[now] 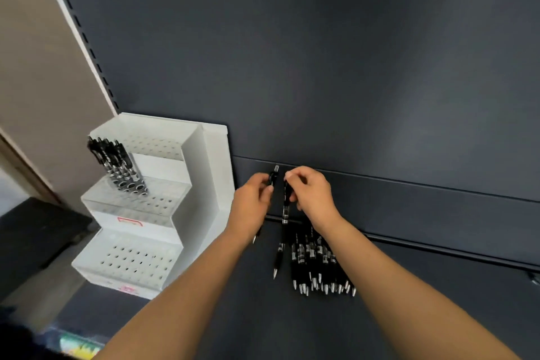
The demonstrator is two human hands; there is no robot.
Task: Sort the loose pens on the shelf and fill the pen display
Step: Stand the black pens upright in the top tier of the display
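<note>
A white stepped pen display (163,207) with rows of holes stands at the left of the dark shelf (233,316). Several black pens (122,166) stand in its top-left holes. A pile of loose black pens (318,266) lies on the shelf, tips toward me. My left hand (252,202) is shut on a black pen (274,177) whose silver tip pokes out below the wrist. Close beside it, my right hand (311,193) pinches the upper end of another black pen (285,210) that hangs down over the pile. One more pen (279,257) lies just left of the pile.
The shelf's dark back panel (321,67) rises directly behind my hands. A white slotted upright (79,29) runs up the left edge. To the far left sits a dark object (35,242) on a lower surface. Colourful packaging (79,348) shows at the bottom left.
</note>
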